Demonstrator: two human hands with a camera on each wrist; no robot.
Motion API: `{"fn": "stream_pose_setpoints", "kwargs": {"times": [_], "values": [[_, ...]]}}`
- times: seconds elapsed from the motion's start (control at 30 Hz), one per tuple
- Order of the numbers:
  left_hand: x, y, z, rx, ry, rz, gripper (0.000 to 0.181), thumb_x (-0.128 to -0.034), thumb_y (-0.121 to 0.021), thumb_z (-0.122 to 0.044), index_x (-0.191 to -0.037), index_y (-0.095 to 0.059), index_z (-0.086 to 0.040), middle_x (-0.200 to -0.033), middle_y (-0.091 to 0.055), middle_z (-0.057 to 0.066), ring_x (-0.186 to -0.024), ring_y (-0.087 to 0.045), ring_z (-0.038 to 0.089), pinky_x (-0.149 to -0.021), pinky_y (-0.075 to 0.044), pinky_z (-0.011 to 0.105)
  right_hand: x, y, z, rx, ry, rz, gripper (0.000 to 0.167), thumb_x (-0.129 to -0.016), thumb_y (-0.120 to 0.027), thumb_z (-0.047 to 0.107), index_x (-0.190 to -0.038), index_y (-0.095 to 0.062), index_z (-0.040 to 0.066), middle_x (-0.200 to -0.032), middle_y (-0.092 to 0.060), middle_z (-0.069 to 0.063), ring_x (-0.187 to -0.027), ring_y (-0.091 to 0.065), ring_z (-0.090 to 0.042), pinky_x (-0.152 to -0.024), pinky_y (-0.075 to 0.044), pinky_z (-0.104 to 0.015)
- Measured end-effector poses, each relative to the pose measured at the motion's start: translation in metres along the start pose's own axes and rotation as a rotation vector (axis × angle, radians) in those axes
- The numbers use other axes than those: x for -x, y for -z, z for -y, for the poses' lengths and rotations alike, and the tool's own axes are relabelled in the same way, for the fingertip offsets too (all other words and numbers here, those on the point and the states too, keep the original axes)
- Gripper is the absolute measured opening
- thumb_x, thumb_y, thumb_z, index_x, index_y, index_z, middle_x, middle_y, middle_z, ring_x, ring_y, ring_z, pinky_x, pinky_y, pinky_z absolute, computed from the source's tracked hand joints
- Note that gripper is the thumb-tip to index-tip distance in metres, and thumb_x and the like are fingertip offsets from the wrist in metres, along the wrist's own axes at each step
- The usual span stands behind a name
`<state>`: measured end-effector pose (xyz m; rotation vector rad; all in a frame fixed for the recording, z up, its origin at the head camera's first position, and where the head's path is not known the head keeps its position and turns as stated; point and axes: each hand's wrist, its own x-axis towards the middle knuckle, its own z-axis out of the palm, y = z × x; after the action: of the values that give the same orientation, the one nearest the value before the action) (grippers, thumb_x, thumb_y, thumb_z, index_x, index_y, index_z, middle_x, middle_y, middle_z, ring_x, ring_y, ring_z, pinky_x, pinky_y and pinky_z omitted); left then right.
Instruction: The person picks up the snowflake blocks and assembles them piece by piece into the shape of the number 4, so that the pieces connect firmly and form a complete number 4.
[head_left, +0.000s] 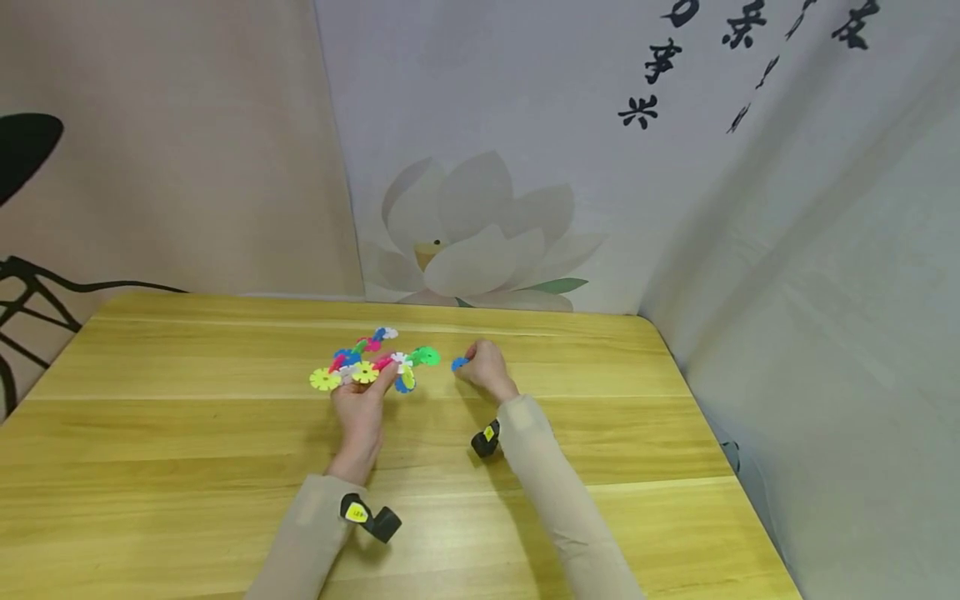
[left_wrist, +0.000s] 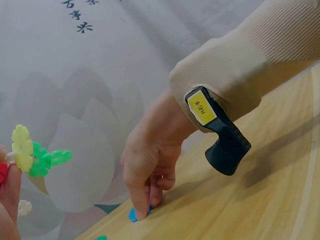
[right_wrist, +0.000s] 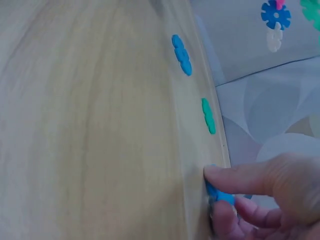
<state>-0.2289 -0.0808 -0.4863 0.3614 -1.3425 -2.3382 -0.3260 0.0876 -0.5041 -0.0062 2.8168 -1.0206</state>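
My left hand point(head_left: 361, 414) grips a chain of joined plastic snowflake discs point(head_left: 365, 372) in yellow, pink, blue, white and green, held above the wooden table. Its fingers are partly hidden beneath the discs. To the right, my right hand point(head_left: 487, 369) pinches a loose blue snowflake disc point(head_left: 459, 364) at the tabletop. Thumb and fingers close on that blue disc point(right_wrist: 225, 197) in the right wrist view. There, another blue disc point(right_wrist: 182, 55) and a green disc point(right_wrist: 208, 116) lie flat on the table, apart from the hand.
The wooden table point(head_left: 225, 467) reaches back to a curtain point(head_left: 480, 100) printed with a lotus and black characters. A black chair-like frame point(head_left: 33, 292) stands beyond the left edge. Each wrist bears a small black camera point(head_left: 487, 439).
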Motion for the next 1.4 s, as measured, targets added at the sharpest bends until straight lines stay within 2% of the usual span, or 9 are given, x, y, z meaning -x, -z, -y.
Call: {"fn": "stream_pose_setpoints", "kwargs": {"times": [0.17, 0.47, 0.7, 0.93, 1.07, 1.2, 1.23, 1.3, 1.4], "values": [[0.000, -0.001, 0.000, -0.009, 0.009, -0.002, 0.019, -0.0780, -0.073, 0.003, -0.096, -0.069, -0.001, -0.083, -0.072, -0.004, -0.074, -0.067, 0.008, -0.073, -0.056, 0.023, 0.002, -0.001, -0.005, -0.135, 0.008, 0.012, 0.028, -0.075, -0.076, 0.003, -0.093, -0.055, 0.001, -0.086, -0.055, -0.008, -0.074, -0.051, -0.019, -0.061, -0.047, -0.026], [-0.002, 0.001, 0.003, 0.027, -0.016, -0.003, 0.021, -0.0776, -0.073, 0.004, -0.097, -0.069, -0.003, -0.094, -0.071, 0.010, -0.082, -0.067, 0.012, -0.076, -0.056, 0.025, 0.027, -0.008, -0.005, -0.616, 0.009, -0.020, 0.015, -0.082, -0.067, -0.007, -0.095, -0.061, -0.010, -0.074, -0.059, -0.009, -0.057, -0.060, -0.012, -0.057, -0.057, -0.025], [-0.014, 0.012, 0.026, 0.108, -0.063, 0.064, 0.031, -0.0747, -0.077, -0.001, -0.104, -0.067, 0.003, -0.097, -0.070, 0.011, -0.086, -0.067, 0.016, -0.077, -0.056, 0.027, 0.068, -0.002, 0.013, -0.852, 0.011, 0.121, 0.013, -0.084, -0.067, 0.000, -0.086, -0.061, -0.012, -0.067, -0.065, -0.007, -0.054, -0.063, -0.011, -0.053, -0.055, -0.020], [-0.034, 0.024, 0.057, 0.069, -0.089, 0.064, 0.044, -0.0760, -0.078, -0.007, -0.113, -0.061, 0.009, -0.103, -0.069, 0.011, -0.093, -0.067, 0.020, -0.081, -0.055, 0.031, 0.097, 0.003, 0.026, -0.914, 0.063, 0.288, 0.015, -0.087, -0.064, 0.007, -0.075, -0.061, -0.001, -0.062, -0.063, -0.003, -0.052, -0.062, -0.010, -0.049, -0.052, -0.018], [-0.023, 0.015, 0.039, 0.066, -0.089, 0.048, 0.034, -0.0763, -0.077, -0.003, -0.107, -0.065, 0.005, -0.097, -0.071, 0.008, -0.087, -0.067, 0.016, -0.077, -0.056, 0.028, 0.107, 0.004, 0.033, -0.935, 0.072, 0.309, 0.015, -0.088, -0.063, 0.007, -0.075, -0.061, -0.001, -0.062, -0.063, -0.003, -0.052, -0.061, -0.009, -0.049, -0.052, -0.018], [-0.029, 0.020, 0.052, 0.043, -0.112, 0.041, 0.039, -0.0749, -0.079, -0.008, -0.108, -0.065, 0.006, -0.098, -0.071, 0.010, -0.087, -0.067, 0.018, -0.077, -0.056, 0.029, 0.109, 0.002, 0.036, -0.940, 0.086, 0.305, 0.016, -0.089, -0.062, 0.008, -0.077, -0.061, -0.004, -0.062, -0.063, -0.003, -0.052, -0.061, -0.009, -0.049, -0.052, -0.018], [-0.026, 0.017, 0.045, 0.076, -0.099, 0.046, 0.036, -0.0751, -0.078, -0.005, -0.107, -0.065, 0.007, -0.097, -0.070, 0.012, -0.086, -0.067, 0.019, -0.076, -0.057, 0.030, 0.109, 0.002, 0.036, -0.942, 0.083, 0.306, 0.016, -0.089, -0.062, 0.008, -0.077, -0.060, -0.003, -0.062, -0.063, -0.003, -0.052, -0.061, -0.009, -0.049, -0.052, -0.018], [-0.036, 0.025, 0.064, 0.090, -0.129, 0.073, 0.044, -0.0742, -0.080, -0.008, -0.111, -0.062, 0.009, -0.101, -0.069, 0.014, -0.089, -0.067, 0.022, -0.077, -0.057, 0.032, 0.108, 0.000, 0.036, -0.947, 0.073, 0.308, 0.016, -0.089, -0.062, 0.008, -0.077, -0.061, -0.003, -0.063, -0.063, -0.003, -0.052, -0.061, -0.009, -0.049, -0.052, -0.018], [-0.028, 0.020, 0.052, 0.134, -0.129, 0.094, 0.037, -0.0754, -0.078, -0.004, -0.108, -0.064, 0.006, -0.099, -0.070, 0.012, -0.087, -0.067, 0.019, -0.076, -0.057, 0.029, 0.108, -0.003, 0.037, -0.970, 0.048, 0.306, 0.015, -0.089, -0.062, 0.007, -0.076, -0.061, 0.000, -0.063, -0.063, -0.004, -0.052, -0.061, -0.009, -0.049, -0.052, -0.017]]}}
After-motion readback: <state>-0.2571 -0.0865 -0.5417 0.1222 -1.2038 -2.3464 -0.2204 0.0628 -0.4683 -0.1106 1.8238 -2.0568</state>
